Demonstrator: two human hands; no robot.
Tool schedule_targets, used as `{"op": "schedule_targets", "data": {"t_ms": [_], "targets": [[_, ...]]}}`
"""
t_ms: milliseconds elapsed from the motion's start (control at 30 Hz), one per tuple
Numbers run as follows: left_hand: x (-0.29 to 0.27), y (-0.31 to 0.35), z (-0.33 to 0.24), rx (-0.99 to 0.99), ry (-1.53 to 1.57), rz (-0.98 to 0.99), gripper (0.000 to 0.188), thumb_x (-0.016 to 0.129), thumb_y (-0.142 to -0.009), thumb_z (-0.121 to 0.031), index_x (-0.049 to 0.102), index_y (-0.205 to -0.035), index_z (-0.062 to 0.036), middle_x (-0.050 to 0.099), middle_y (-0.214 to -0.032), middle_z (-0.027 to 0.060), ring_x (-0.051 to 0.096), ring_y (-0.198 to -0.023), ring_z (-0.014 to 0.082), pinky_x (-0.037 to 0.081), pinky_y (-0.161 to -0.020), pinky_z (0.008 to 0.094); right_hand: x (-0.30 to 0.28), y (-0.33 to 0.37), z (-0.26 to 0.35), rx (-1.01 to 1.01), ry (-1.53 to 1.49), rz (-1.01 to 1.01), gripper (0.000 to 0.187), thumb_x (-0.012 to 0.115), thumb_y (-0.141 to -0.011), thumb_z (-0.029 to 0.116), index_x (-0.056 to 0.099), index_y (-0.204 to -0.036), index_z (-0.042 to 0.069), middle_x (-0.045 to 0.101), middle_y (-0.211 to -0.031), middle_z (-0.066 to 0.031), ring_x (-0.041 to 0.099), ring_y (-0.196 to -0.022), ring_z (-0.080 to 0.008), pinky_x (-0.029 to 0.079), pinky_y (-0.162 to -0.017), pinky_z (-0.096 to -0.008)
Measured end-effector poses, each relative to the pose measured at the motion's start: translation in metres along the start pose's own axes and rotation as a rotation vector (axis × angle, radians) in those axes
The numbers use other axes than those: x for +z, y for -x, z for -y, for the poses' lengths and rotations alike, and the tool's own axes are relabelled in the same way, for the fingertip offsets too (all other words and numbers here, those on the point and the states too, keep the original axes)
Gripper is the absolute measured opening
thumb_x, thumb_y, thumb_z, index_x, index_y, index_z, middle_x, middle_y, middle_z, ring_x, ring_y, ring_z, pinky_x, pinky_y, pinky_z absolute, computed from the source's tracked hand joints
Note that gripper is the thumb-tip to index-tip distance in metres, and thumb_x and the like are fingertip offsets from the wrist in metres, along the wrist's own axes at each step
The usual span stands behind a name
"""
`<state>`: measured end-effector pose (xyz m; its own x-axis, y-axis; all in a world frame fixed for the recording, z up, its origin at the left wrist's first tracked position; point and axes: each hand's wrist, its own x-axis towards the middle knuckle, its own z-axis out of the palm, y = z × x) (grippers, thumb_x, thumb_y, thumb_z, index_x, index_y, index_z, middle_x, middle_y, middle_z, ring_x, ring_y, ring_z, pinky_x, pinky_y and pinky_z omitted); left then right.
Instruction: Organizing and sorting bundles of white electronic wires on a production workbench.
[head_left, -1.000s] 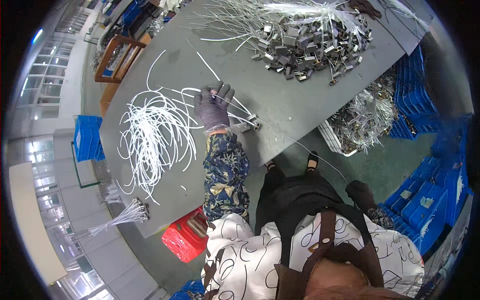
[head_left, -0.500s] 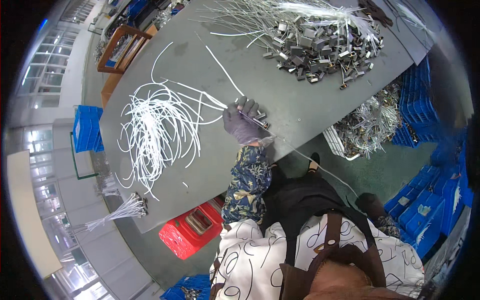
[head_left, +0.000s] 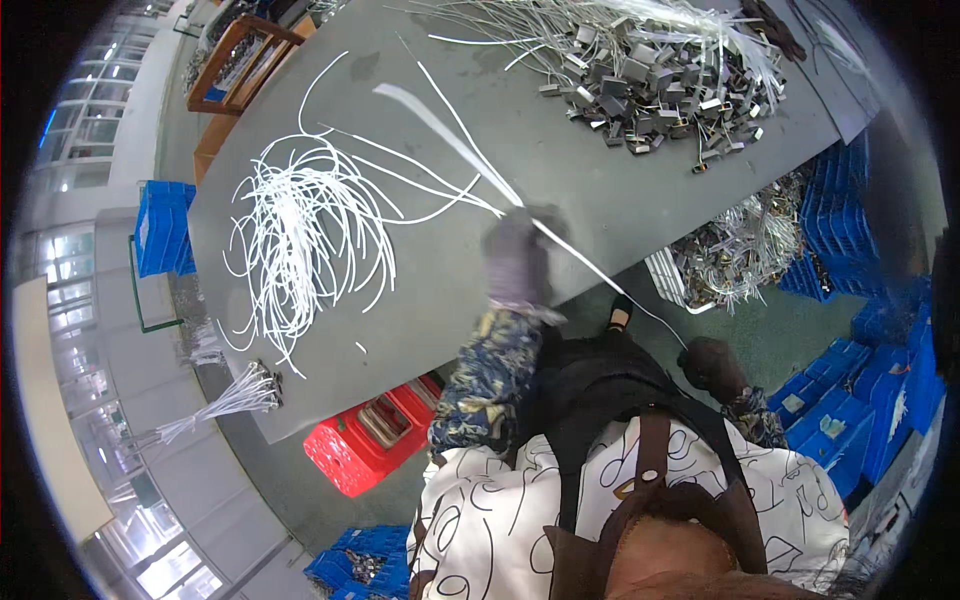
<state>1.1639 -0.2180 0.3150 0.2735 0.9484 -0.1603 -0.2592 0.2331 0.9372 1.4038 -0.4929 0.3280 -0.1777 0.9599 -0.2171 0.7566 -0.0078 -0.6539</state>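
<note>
My left hand (head_left: 520, 255), in a grey glove, is blurred by motion over the table's near edge. Several white tubes (head_left: 430, 185) fan out from it across the tabletop, and it appears closed on them. One white tube (head_left: 585, 262) runs past this hand down to the right, and a thin wire (head_left: 660, 320) continues from its end. Low at the right, my right hand (head_left: 712, 366), in a dark glove, is closed on the wire's end. A loose pile of white tubes (head_left: 295, 235) lies to the left of my left hand.
On the grey table (head_left: 450, 300), a heap of small metal blocks with wires (head_left: 650, 95) lies far right. A white crate of wired parts (head_left: 735, 250) and blue crates (head_left: 850, 400) stand right. A red stool (head_left: 350, 450) is below the near edge; a wired bundle (head_left: 235, 395) lies at the left corner.
My left hand has moved slightly right and is now blurred. My right hand has come up, the wire between them is straighter, and the metal parts at my left hand no longer show.
</note>
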Motion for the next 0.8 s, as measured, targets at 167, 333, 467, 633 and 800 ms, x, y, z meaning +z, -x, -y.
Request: {"op": "schedule_targets", "data": {"t_ms": [167,333,467,633,800], "targets": [[-0.010,-0.010,0.015,0.329,-1.014,0.023,0.021,0.053,-0.091,-0.022,0.063,-0.092,-0.0038,0.062,-0.076,0.0093,0.060,-0.068,0.0160,0.048,-0.064,0.0297,0.018,-0.129,0.022,-0.153,0.036,-0.324,0.027,0.064,-0.073,0.012,0.059,-0.097,0.001,0.059,-0.088,-0.0161,0.058,-0.078,-0.0349,0.047,-0.070,-0.0414],[-0.061,-0.064,0.015,-0.245,-0.526,-0.108,0.032,0.051,-0.092,-0.028,0.058,-0.110,-0.0024,0.061,-0.079,0.0165,0.057,-0.067,0.0284,0.048,-0.065,0.0378,0.011,-0.227,0.066,-0.118,-0.368,-0.307,0.031,0.063,-0.077,0.014,0.058,-0.105,0.001,0.058,-0.095,-0.0169,0.058,-0.084,-0.0340,0.047,-0.074,-0.0426],[-0.098,-0.095,-0.018,-0.150,-1.475,-0.035,0.028,0.060,-0.084,-0.031,0.061,-0.103,-0.0104,0.067,-0.090,0.0134,0.065,-0.087,0.0327,0.051,-0.075,0.0423,-0.001,-0.270,0.088,0.001,-0.377,-0.126,0.041,0.065,-0.080,0.024,0.055,-0.111,0.000,0.058,-0.100,-0.0202,0.057,-0.096,-0.0336,0.045,-0.083,-0.0439],[-0.122,-0.122,-0.025,0.104,-1.137,-0.214,0.021,0.061,-0.082,-0.029,0.062,-0.094,-0.0120,0.065,-0.087,0.0123,0.064,-0.076,0.0316,0.050,-0.070,0.0414,-0.019,-0.299,0.078,0.039,-0.189,-0.203,0.048,0.064,-0.083,0.031,0.052,-0.118,0.000,0.059,-0.099,-0.0208,0.059,-0.098,-0.0325,0.047,-0.083,-0.0421],[-0.122,-0.138,-0.172,0.465,-0.245,-0.090,0.025,0.050,-0.094,-0.026,0.057,-0.099,-0.0024,0.055,-0.079,0.0064,0.052,-0.066,0.0158,0.042,-0.058,0.0260,-0.080,-0.321,0.091,0.264,-0.229,-0.428,0.053,0.066,-0.081,0.031,0.048,-0.124,0.005,0.064,-0.086,-0.0164,0.064,-0.074,-0.0354,0.051,-0.070,-0.0436]]}}
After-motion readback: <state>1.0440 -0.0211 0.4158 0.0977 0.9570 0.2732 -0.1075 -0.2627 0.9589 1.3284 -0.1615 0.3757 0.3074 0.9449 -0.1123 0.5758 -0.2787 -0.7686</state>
